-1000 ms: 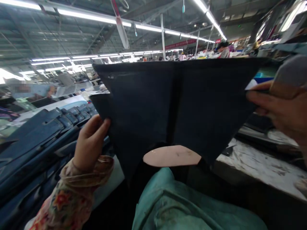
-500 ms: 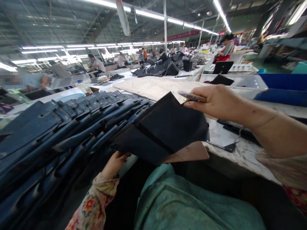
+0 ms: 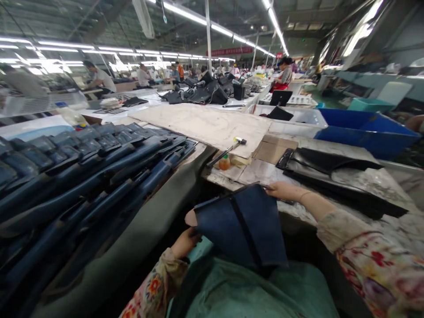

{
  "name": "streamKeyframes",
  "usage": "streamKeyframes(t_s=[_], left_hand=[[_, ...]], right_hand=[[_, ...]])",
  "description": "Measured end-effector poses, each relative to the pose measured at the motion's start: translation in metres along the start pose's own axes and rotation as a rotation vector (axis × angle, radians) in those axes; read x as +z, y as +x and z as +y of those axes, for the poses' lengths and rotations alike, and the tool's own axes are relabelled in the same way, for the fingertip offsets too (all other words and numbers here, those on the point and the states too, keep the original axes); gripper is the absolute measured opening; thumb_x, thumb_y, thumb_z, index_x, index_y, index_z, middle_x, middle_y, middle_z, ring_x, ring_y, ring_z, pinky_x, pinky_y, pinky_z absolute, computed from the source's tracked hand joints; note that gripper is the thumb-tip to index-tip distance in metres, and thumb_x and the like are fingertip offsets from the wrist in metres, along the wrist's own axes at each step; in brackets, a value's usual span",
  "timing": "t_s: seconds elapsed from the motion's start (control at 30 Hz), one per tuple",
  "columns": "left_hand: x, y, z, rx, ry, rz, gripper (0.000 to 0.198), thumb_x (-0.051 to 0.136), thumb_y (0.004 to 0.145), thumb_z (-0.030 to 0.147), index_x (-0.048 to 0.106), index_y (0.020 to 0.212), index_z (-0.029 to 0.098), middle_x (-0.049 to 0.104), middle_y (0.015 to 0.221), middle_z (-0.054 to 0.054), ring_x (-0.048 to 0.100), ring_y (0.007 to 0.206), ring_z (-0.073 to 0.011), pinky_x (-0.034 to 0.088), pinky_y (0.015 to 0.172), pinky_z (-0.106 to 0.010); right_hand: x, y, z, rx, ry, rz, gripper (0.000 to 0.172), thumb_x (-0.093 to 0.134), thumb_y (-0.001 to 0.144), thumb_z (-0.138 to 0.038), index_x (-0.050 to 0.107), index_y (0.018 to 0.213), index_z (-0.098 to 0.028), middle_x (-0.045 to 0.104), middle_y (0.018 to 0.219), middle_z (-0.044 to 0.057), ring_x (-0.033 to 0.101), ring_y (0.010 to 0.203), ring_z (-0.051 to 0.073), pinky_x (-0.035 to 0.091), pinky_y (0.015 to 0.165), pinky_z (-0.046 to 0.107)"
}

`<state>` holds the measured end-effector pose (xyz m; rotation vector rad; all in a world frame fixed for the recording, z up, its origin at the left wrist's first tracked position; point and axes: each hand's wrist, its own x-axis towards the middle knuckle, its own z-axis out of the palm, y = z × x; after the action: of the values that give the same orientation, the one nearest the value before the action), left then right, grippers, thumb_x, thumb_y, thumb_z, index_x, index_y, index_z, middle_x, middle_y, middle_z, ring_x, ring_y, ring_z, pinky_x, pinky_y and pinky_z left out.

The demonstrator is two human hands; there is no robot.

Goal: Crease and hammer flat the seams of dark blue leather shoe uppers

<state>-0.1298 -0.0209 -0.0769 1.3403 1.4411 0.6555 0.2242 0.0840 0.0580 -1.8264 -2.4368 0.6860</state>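
I hold a dark blue leather piece (image 3: 241, 223) with a black strip down its middle, low over my lap on a teal apron (image 3: 238, 291). My left hand (image 3: 184, 242) grips its lower left edge from beneath, fingers mostly hidden behind the piece. My right hand (image 3: 283, 191) pinches the piece's upper right corner at the table edge. Both sleeves are floral.
A long row of overlapping dark blue leather pieces (image 3: 82, 168) fills the left. Ahead lie a brown work board (image 3: 205, 123), a hammer (image 3: 228, 150), a small orange bottle (image 3: 224, 162), black leather strips (image 3: 331, 170) and blue bins (image 3: 361, 128). Other people work at far tables.
The leather piece has come down from raised in front of my view to low over my lap; both hands dropped with it. My view has turned toward the table.
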Motion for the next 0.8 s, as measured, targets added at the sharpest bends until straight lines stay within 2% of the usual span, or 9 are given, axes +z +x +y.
streamKeyframes(t_s=[0.07, 0.13, 0.2, 0.27, 0.33, 0.4, 0.53, 0.67, 0.8], left_hand=[[-0.014, -0.003, 0.003, 0.009, 0.010, 0.060, 0.036, 0.053, 0.068, 0.040, 0.061, 0.091, 0.014, 0.068, 0.087, -0.009, 0.062, 0.081, -0.0253, 0.050, 0.074, -0.039], [-0.032, -0.006, 0.012, 0.055, 0.053, 0.215, 0.041, 0.048, 0.073, 0.043, 0.058, 0.100, 0.014, 0.065, 0.100, -0.010, 0.059, 0.095, -0.0254, 0.045, 0.087, -0.041], [-0.042, -0.008, 0.028, 0.158, 0.117, 0.407, 0.040, 0.045, 0.077, 0.043, 0.056, 0.103, 0.014, 0.064, 0.103, -0.010, 0.058, 0.099, -0.0245, 0.043, 0.091, -0.041], [-0.038, -0.009, 0.051, 0.318, 0.207, 0.522, 0.035, 0.043, 0.082, 0.038, 0.056, 0.103, 0.015, 0.063, 0.103, -0.010, 0.058, 0.098, -0.0224, 0.044, 0.090, -0.040], [-0.022, -0.008, 0.076, 0.489, 0.314, 0.492, 0.028, 0.043, 0.085, 0.031, 0.057, 0.104, 0.017, 0.062, 0.105, -0.008, 0.057, 0.099, -0.0200, 0.044, 0.091, -0.038], [0.003, -0.005, 0.100, 0.642, 0.410, 0.403, 0.025, 0.043, 0.087, 0.024, 0.057, 0.106, 0.018, 0.061, 0.106, -0.007, 0.056, 0.101, -0.0183, 0.043, 0.093, -0.037], [0.055, 0.006, 0.128, 0.816, 0.532, 0.281, 0.027, 0.042, 0.087, 0.017, 0.056, 0.111, 0.018, 0.061, 0.110, -0.007, 0.054, 0.104, -0.0175, 0.044, 0.091, -0.035], [0.087, 0.018, 0.125, 0.835, 0.693, 0.283, 0.033, 0.042, 0.086, 0.013, 0.053, 0.117, 0.019, 0.059, 0.117, -0.006, 0.051, 0.108, -0.0186, 0.041, 0.094, -0.038], [0.103, 0.025, 0.111, 0.855, 0.821, 0.320, 0.037, 0.043, 0.087, 0.015, 0.048, 0.124, 0.019, 0.056, 0.123, -0.006, 0.048, 0.114, -0.0198, 0.034, 0.100, -0.040]], right_hand=[[0.024, -0.010, 0.020, -0.003, 0.095, -0.030, 0.027, 0.045, 0.082, -0.026, 0.064, 0.066, -0.016, 0.063, 0.057, 0.002, 0.056, 0.050, 0.014, 0.044, 0.050, 0.023], [0.043, -0.021, 0.030, -0.026, 0.170, 0.008, 0.027, 0.041, 0.083, -0.027, 0.066, 0.081, -0.017, 0.066, 0.066, 0.002, 0.060, 0.058, 0.015, 0.049, 0.056, 0.025], [0.056, -0.029, 0.032, -0.059, 0.217, 0.118, 0.030, 0.039, 0.082, -0.026, 0.063, 0.098, -0.018, 0.067, 0.087, 0.005, 0.062, 0.078, 0.019, 0.050, 0.073, 0.032], [0.063, -0.035, 0.028, -0.103, 0.245, 0.240, 0.033, 0.040, 0.082, -0.026, 0.060, 0.107, -0.017, 0.060, 0.111, 0.009, 0.056, 0.101, 0.023, 0.043, 0.091, 0.039], [0.067, -0.038, 0.021, -0.156, 0.269, 0.314, 0.031, 0.040, 0.082, -0.025, 0.060, 0.104, -0.017, 0.055, 0.118, 0.011, 0.051, 0.109, 0.023, 0.038, 0.097, 0.040], [0.072, -0.042, 0.013, -0.205, 0.293, 0.335, 0.027, 0.040, 0.084, -0.025, 0.062, 0.097, -0.018, 0.058, 0.111, 0.010, 0.054, 0.104, 0.022, 0.041, 0.094, 0.038], [0.093, -0.061, -0.001, -0.222, 0.315, 0.440, 0.024, 0.041, 0.087, -0.026, 0.060, 0.098, -0.017, 0.060, 0.107, 0.010, 0.056, 0.100, 0.021, 0.046, 0.090, 0.037], [0.119, -0.079, -0.004, -0.138, 0.252, 0.619, 0.031, 0.039, 0.087, -0.021, 0.055, 0.114, -0.017, 0.053, 0.122, 0.011, 0.053, 0.110, 0.021, 0.045, 0.094, 0.036], [0.125, -0.083, -0.002, -0.107, 0.205, 0.634, 0.033, 0.038, 0.087, -0.020, 0.054, 0.116, -0.016, 0.052, 0.124, 0.011, 0.051, 0.113, 0.021, 0.043, 0.097, 0.036]])
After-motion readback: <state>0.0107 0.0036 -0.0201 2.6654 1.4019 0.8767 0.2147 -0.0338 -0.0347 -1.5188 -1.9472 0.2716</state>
